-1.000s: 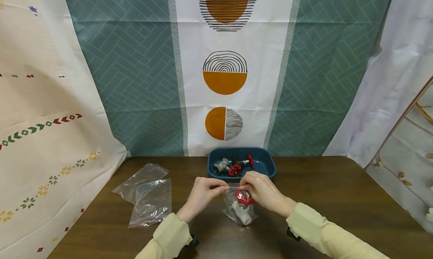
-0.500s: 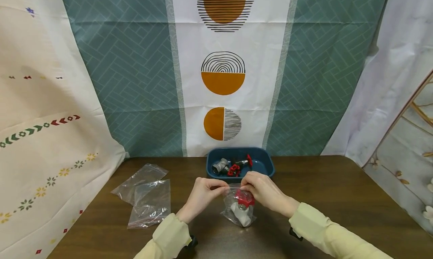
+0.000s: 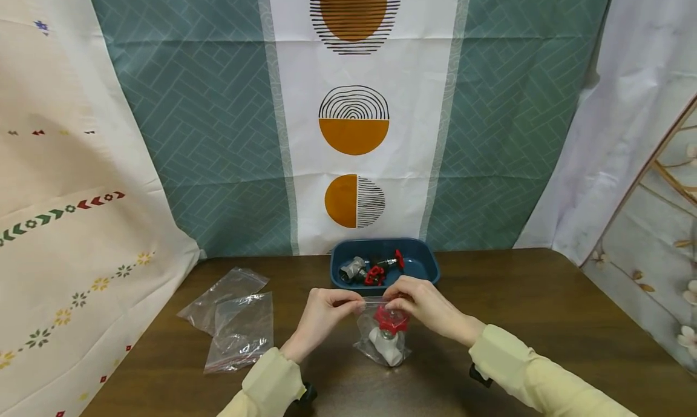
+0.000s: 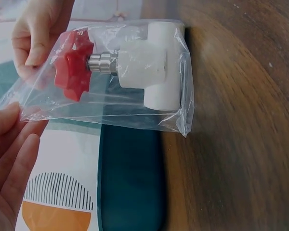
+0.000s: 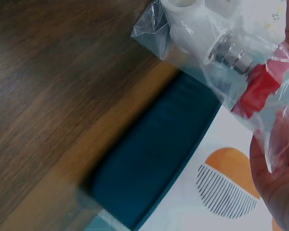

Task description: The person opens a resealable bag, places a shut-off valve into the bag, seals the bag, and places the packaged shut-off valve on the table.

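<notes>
A clear zip bag (image 3: 366, 343) hangs by its top edge between both hands, above the near middle of the table. Inside it is a valve (image 4: 156, 67) with a white tee-shaped body, a metal neck and a red handwheel (image 4: 73, 66). My left hand (image 3: 322, 316) pinches the bag's top left corner between thumb and fingertips. On the other top corner, my right hand (image 3: 427, 308) pinches the bag's edge, with the handwheel just below its fingers. In the right wrist view, the bag partly covers the right hand's fingers.
Behind the hands stands a dark blue tray (image 3: 430, 270) with several valves (image 3: 374, 276) that have red handwheels. Two flat clear zip bags (image 3: 244, 329) lie overlapping on the wooden table (image 3: 523, 320) at the left. A patterned cloth (image 3: 229, 132) hangs along the table's back.
Both hands keep their pinch on the bag. The right fingers have shifted slightly along its top edge, and the bag with the valve sways a little. The head view has turned slightly.
</notes>
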Demonstrator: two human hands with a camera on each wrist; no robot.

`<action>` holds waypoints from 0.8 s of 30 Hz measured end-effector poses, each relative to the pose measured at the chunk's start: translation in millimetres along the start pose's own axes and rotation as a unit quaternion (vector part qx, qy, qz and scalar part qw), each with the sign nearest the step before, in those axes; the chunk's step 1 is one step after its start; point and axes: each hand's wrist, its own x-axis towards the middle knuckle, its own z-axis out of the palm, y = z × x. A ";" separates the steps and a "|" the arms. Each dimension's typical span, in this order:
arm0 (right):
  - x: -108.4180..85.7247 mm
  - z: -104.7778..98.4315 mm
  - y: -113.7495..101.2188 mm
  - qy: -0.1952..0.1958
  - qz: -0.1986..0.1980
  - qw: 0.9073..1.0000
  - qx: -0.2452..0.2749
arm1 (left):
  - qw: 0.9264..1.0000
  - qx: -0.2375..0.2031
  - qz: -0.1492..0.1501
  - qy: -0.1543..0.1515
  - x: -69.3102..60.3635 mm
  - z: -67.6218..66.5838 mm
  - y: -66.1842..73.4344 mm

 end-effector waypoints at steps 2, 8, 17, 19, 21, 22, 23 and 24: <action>-1.0 -1.1 1.2 -0.004 -0.001 1.000 0.001 | 1.000 0.003 0.001 0.006 -0.6 -0.2 -0.5; -1.9 -3.0 3.2 -0.001 -0.006 1.000 -0.003 | 1.000 -0.001 -0.003 0.008 0.4 0.0 0.0; -2.1 -0.9 -0.5 0.003 -0.011 0.999 -0.036 | 0.999 0.028 0.013 0.004 -0.7 -3.3 1.9; -1.5 -0.8 -2.4 0.006 -0.007 0.998 -0.061 | 1.000 0.023 0.015 0.002 -0.9 -3.8 3.7; -1.6 -0.8 -4.0 0.008 0.000 0.996 -0.085 | 1.000 0.022 0.016 0.000 -0.8 -3.5 4.3; -1.6 -1.0 -4.6 0.008 0.003 0.995 -0.096 | 1.000 0.021 0.015 0.000 -0.7 -3.4 4.9; -1.6 -1.3 -5.0 0.008 0.004 0.994 -0.105 | 1.000 0.021 0.015 0.001 -0.5 -3.2 5.3; -1.5 -1.9 -5.6 0.008 0.004 0.994 -0.109 | 1.000 0.023 0.016 0.002 -0.2 -3.0 5.6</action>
